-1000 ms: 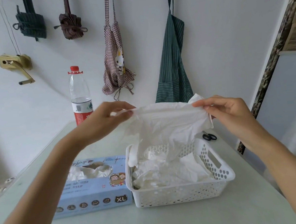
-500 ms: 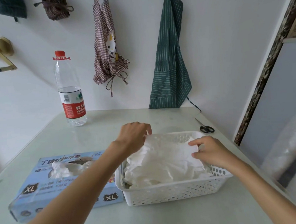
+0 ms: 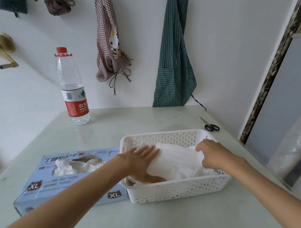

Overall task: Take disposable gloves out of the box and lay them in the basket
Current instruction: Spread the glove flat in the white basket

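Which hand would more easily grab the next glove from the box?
Probably the left hand: the blue cardboard glove box lies directly to its left, while the right hand sits across the white perforated basket.

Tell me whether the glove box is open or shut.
Open. The box has a torn oval hole in its top, and white gloves bulge out of it.

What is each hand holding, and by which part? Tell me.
Neither clearly grips anything. The left hand lies flat on the gloves in the basket; the right hand presses their right edge, fingers curled.
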